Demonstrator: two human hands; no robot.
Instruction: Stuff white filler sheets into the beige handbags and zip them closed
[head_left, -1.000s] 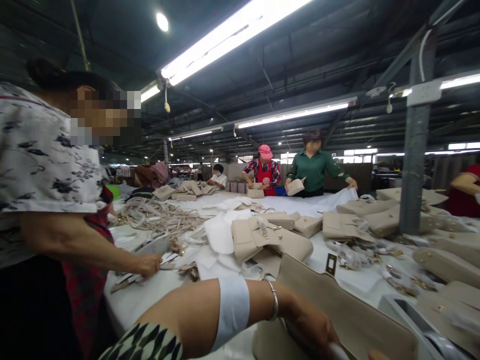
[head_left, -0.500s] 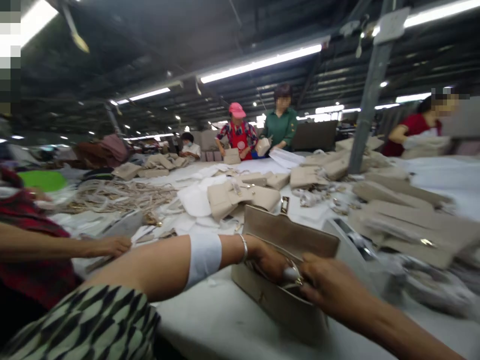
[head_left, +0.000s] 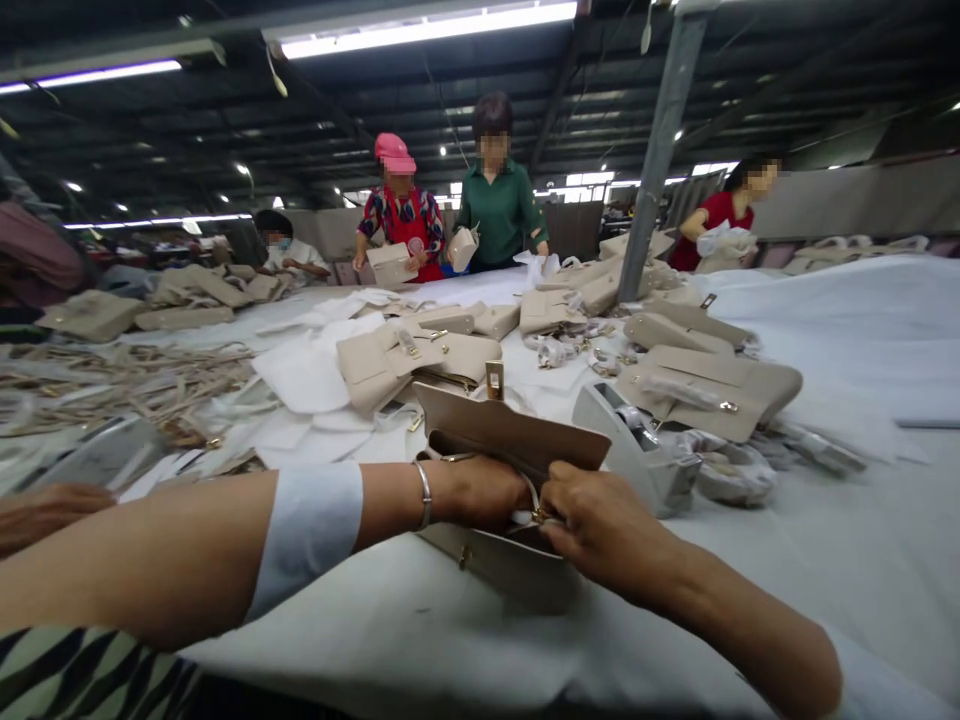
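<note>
A beige handbag (head_left: 517, 435) with its flap raised stands on the white table right in front of me. My left hand (head_left: 484, 492), a silver bangle on the wrist and a white band on the forearm, reaches into the bag's mouth with fingers curled. My right hand (head_left: 600, 525) is closed at the bag's front edge, pinching a small gold metal piece where the two hands meet. Both hands touch the bag.
Several more beige bags (head_left: 705, 385) and white wrapping sheets (head_left: 300, 375) cover the table (head_left: 862, 520). A grey tape dispenser (head_left: 637, 445) sits just right of my bag. Straps lie piled at left (head_left: 112, 380). Another person's hand (head_left: 45, 505) rests at far left. Workers stand at the far side (head_left: 499, 200). A steel post (head_left: 660, 150) rises behind.
The view has dropped and swung right. My right hand came into sight and met my left hand at the bag's opening. The bag's flap now stands upright.
</note>
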